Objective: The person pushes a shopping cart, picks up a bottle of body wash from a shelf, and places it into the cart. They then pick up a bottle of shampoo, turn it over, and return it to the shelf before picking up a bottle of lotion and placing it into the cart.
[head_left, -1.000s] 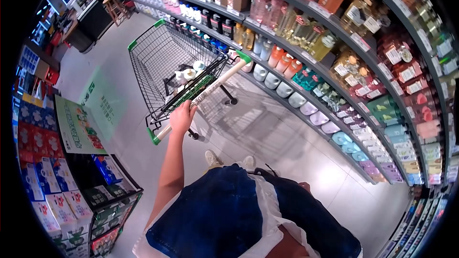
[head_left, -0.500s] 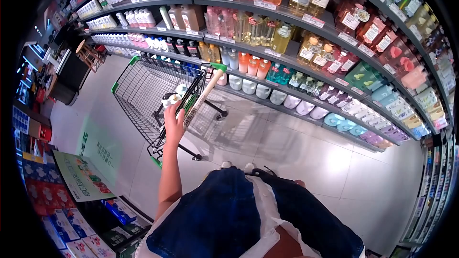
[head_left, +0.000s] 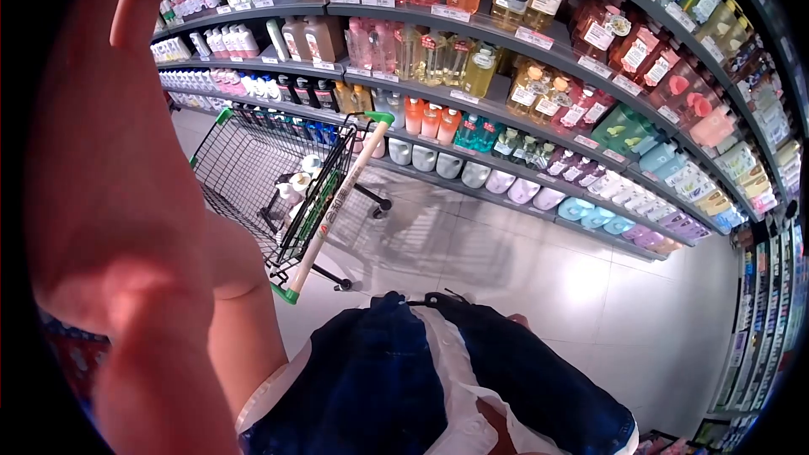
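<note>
My left hand is raised very close to the camera at the left, large and blurred. Two of its digits stretch up and apart at the top edge, with nothing seen between them; their tips are cut off. Beyond it stands a black wire shopping cart with green corners. Its pale handle is untouched. A few white bottles lie inside the cart. Only a small bit of my right hand shows beside the dark blue clothing, its fingers mostly hidden.
Long curved-looking shelves carry rows of bottles in many colours, with price tags along their edges. Pale floor tiles lie between the cart and my body. Another stocked shelf rises at the far right.
My left hand has left the cart handle area and come up close to the camera, covering the left side. The cart appears in nearly the same place.
</note>
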A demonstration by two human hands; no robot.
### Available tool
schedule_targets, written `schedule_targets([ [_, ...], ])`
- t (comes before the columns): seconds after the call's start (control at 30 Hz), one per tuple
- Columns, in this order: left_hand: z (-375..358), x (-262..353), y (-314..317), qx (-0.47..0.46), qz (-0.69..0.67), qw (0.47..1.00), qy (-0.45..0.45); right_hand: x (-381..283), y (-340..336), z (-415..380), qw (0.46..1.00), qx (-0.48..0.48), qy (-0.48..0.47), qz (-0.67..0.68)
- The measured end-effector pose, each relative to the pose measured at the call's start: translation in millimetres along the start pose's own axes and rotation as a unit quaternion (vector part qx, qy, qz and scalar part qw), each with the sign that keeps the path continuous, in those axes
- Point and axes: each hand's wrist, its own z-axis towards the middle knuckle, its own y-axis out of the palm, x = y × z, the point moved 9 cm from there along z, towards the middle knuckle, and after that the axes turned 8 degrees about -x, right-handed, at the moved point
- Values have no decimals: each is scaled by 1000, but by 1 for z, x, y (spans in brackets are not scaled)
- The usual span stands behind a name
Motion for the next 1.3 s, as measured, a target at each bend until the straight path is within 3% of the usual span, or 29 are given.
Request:
schedule_targets([
  [0.07, 7, -4, -15, 18, -12, 1000, 2, -104, -12, -56, 1000, 14, 7, 25],
  [0.13, 13, -7, -31, 38, -27, 999, 3, -133, -28, -25, 990, 47, -63, 120],
  [0.17, 15, -7, -38, 48, -34, 998, 5, -174, -50, -27, 946, 60, -231, 221],
  [0.2, 18, -3, -46, 58, -39, 997, 15, -218, -77, -33, 891, 116, -372, 233],
  [0.27, 20, 14, -59, 89, -51, 994, 37, -359, -143, -140, 871, 194, -415, 175],
  [0.33, 22, 39, -77, 161, -53, 985, 29, -471, -207, -270, 795, 294, -522, 100],
  [0.37, 25, 53, -84, 174, -44, 982, 52, -518, -223, -351, 715, 337, -607, 77],
  [0.4, 29, 65, -87, 168, -36, 981, 85, -551, -231, -430, 599, 352, -717, 52],
  [0.5, 35, 92, -85, 138, -13, 973, 183, -572, -220, -613, 232, 418, -877, -52],
  [0.57, 38, 104, -79, 113, 3, 966, 231, -562, -197, -675, 68, 442, -887, -113],
  [0.63, 40, 114, -72, 88, 21, 959, 267, -555, -178, -707, -19, 457, -878, -143],
  [0.83, 36, 122, -64, 56, 34, 950, 305, -539, -150, -733, -90, 473, -858, -180],
  [1.1, 30, 128, -54, 54, 45, 944, 322, -523, -142, -750, -118, 492, -837, -207],
  [1.3, 23, 109, -29, 44, 43, 956, 287, -512, -142, -752, -127, 497, -831, -217],
])
